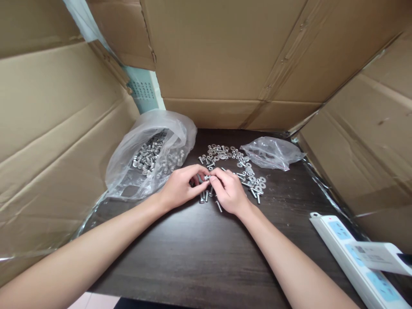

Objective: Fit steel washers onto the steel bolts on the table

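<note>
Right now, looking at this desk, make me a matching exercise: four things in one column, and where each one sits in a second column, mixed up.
Things:
1. large plastic bag of bolts
2. small plastic bag
3. power strip
4. bolt

Places:
A. pinched between the left hand and right hand
B. near right edge of the dark table
C. left of the hands
D. far right of the loose washers

Pairs: 1-C, 2-D, 3-B, 4-A

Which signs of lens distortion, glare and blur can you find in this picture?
Head view: cardboard walls bow outward, wide-angle distortion; soft glare whitens the large plastic bag; left hand and right hand cast faint shadows on the dark table; loose washers look small and slightly soft.
</note>
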